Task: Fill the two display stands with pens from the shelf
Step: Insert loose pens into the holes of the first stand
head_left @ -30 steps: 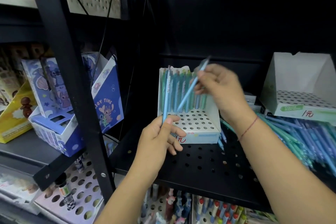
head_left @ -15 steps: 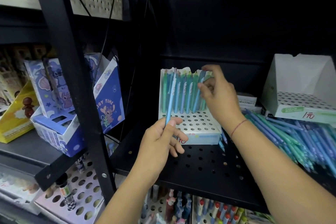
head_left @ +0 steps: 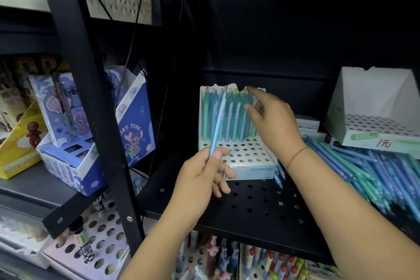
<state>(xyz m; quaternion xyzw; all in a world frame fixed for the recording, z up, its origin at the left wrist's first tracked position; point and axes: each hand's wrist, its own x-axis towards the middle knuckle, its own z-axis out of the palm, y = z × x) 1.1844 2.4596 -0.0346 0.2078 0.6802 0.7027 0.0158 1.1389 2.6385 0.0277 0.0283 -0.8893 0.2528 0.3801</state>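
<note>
Head view: our left hand (head_left: 200, 179) pinches one light-blue pen (head_left: 217, 125). Our right hand (head_left: 272, 120), which carried a pen a second ago, now hangs released at the back row of the left stand (head_left: 247, 157); we judge one more hole filled. Loose pens (head_left: 363, 170) lie on the shelf (head_left: 250, 207). The right stand (head_left: 375, 102) reads "1元"; a blue box (head_left: 136, 129) reads "JOY TIME".

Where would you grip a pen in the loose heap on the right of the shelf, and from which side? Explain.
Pinch a top pen's mid-barrel, coming from above. The heap lies flat and overlapping, so barrels are exposed upward while ends are crowded. The right hand looks free.
</note>
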